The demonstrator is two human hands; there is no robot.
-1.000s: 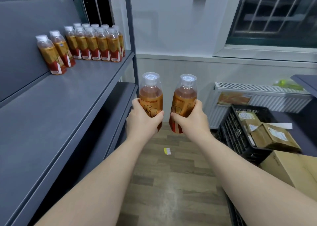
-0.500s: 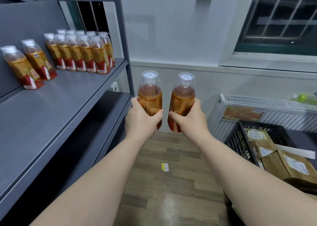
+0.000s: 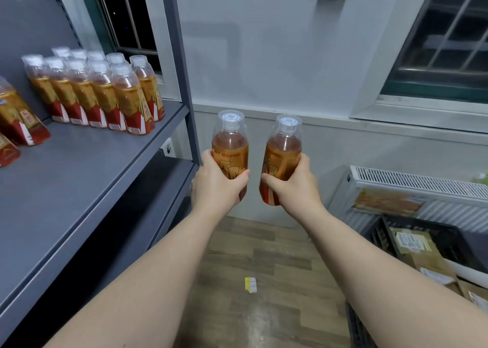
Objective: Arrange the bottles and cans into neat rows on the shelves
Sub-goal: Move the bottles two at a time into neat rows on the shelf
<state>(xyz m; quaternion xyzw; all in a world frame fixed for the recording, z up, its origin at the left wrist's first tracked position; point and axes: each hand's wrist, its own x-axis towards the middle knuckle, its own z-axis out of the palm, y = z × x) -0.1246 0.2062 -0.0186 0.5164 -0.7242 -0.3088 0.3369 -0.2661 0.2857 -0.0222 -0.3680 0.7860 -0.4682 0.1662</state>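
Left hand [image 3: 216, 186] wraps the left bottle [image 3: 229, 147], right hand [image 3: 293, 189] the right bottle [image 3: 285, 149], mid-label, both upright in air beside the shelf [image 3: 79, 176]; full, likely hefty, smooth plastic, so a mid-body hold suits.

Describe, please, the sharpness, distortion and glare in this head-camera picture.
Head view: wide-angle bending tilts the shelf post and the shelved bottles leftward; those bottles look soft; the left bottle and right bottle, gripped by the left hand and right hand, are sharper; a pale glare patch sits on the floor.
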